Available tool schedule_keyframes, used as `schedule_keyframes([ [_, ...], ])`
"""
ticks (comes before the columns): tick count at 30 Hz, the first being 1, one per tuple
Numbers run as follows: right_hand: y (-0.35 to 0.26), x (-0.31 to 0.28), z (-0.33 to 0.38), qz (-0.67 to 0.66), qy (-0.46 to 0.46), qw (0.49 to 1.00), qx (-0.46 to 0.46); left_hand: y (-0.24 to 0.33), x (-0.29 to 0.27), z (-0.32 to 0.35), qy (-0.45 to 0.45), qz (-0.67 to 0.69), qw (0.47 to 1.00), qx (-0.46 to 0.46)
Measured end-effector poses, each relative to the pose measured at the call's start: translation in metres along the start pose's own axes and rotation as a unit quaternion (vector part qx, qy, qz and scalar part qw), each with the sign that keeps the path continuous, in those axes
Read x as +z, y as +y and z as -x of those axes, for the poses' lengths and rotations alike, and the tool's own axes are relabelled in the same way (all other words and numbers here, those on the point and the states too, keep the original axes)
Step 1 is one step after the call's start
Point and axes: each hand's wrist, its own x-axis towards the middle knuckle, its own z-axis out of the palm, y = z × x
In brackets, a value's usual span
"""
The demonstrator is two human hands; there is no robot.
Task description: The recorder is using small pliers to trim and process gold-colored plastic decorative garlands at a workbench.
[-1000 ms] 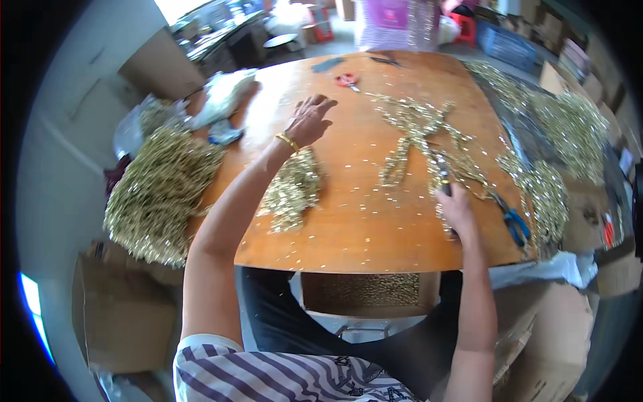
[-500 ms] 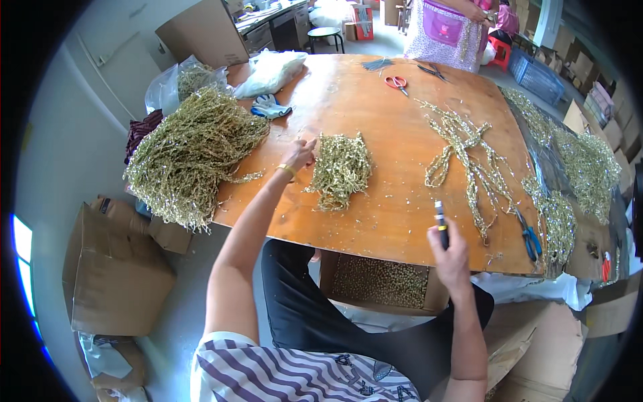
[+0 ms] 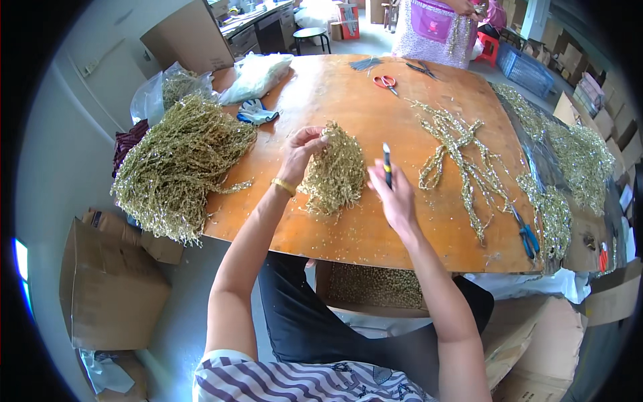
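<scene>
Nearest to us, our right hand (image 3: 396,197) is closed around a slim dark tool (image 3: 386,164) that stands upright out of the fist, its pale tip uppermost; whether it is a cutter, a knife or a pen we cannot tell at this size. Just to its left, our left hand (image 3: 301,151) pinches the top of a small bundle of gold glitter sprigs (image 3: 335,175), fingers curled onto it, while the bundle's lower end rests on the orange wooden table (image 3: 348,100), between the two hands. We judge the main risk to be the tool's tip, which stands close to the left fingers and the bundle; a slip could nick a finger or snag and scatter the loose sprigs, and glitter bits already speckle the near table edge. The bundle hides the left fingertips, so how firm the pinch is stays unclear. Farther left, a big heap of gold sprigs (image 3: 177,164) overhangs the table's edge and could slide off. To the right lie laid-out gold branches (image 3: 462,157) and blue-handled pliers (image 3: 526,234) near the edge. At the far side lie red-handled scissors (image 3: 384,82), and another person in a pink apron (image 3: 439,27) is cut off by the frame.
</scene>
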Motion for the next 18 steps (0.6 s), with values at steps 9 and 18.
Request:
schedule_keyframes([
  [9,0.031,0.056,-0.066,0.128,0.059,0.989,0.042,0.004,0.006,0.019,-0.040,0.115,0.992,0.041],
  [18,0.008,0.053,-0.055,-0.028,-0.001,0.987,0.157,-0.010,-0.016,0.030,0.104,0.244,0.962,0.059],
])
